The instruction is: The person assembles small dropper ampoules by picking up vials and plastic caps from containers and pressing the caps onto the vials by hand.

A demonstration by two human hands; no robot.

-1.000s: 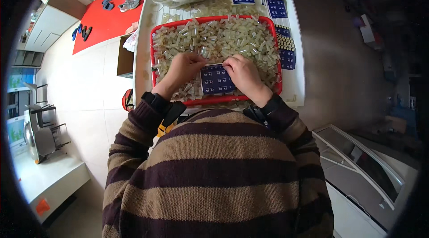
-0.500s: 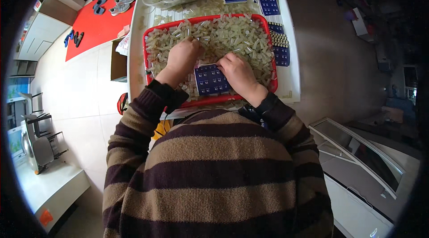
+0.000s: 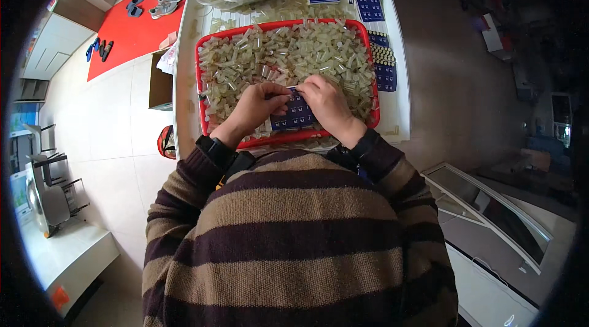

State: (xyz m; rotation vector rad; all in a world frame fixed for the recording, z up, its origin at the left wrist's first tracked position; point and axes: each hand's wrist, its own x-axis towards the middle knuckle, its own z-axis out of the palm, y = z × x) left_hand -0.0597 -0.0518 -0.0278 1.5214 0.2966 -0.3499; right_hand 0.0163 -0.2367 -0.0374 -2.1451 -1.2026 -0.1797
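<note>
Moved: L hand (image 3: 253, 106), down from loose tubes (image 3: 242, 60) to top edge of blue card (image 3: 294, 116); fingertips closed, contents can't tell from here. Card: below fingertips, btwn hands. R hand (image 3: 330, 105): fingers gripping card's edge, prob. to steady.

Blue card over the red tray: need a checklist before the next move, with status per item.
1. Right hand on the blue card: ok, its fingers are closed at the card's upper edge.
2. Left hand at the card: ok, fingertips by the upper edge, close to the right hand's.
3. Piece between the left fingertips: cannot tell, too small and partly hidden.
4. Card face fully visible: not ok, the hands cover part of it.
5. Small clear tubes within reach: ok, they fill the red tray around the card.
6. Other blue cards clear of the hands: ok, they lie right of the tray.
</note>
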